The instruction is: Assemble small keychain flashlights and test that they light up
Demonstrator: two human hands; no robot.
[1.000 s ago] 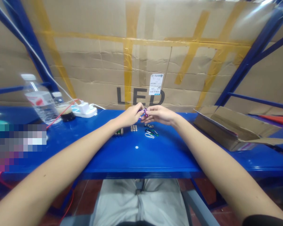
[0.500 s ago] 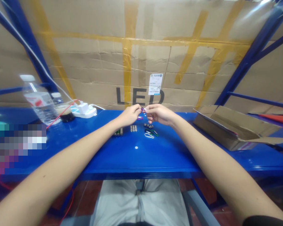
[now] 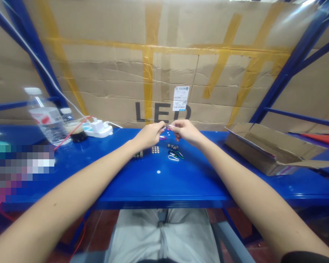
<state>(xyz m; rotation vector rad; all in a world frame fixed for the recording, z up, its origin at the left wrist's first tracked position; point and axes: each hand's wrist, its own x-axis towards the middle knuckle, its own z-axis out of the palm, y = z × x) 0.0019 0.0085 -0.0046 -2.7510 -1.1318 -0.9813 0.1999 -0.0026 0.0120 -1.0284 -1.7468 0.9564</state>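
Purple clip (image 3: 168, 127) is hanging between my 2 sets of fingertips, just above the far middle of the blue table (image 3: 159, 186). I am pinching it tightly with my left hand (image 3: 149, 135) from one side and my right hand (image 3: 186, 132) from the other. Below them, a spare clip (image 3: 162, 137), a white clip (image 3: 173, 157) and a green clip (image 3: 178, 153) are lying near small metal pieces (image 3: 155, 149) and batteries (image 3: 137, 155). A cardboard box (image 3: 263, 149) is sitting well off to the right.

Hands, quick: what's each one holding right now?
Left hand: closed, pinching the small purple part at its fingertips.
Right hand: closed, pinching the same part from the other side.
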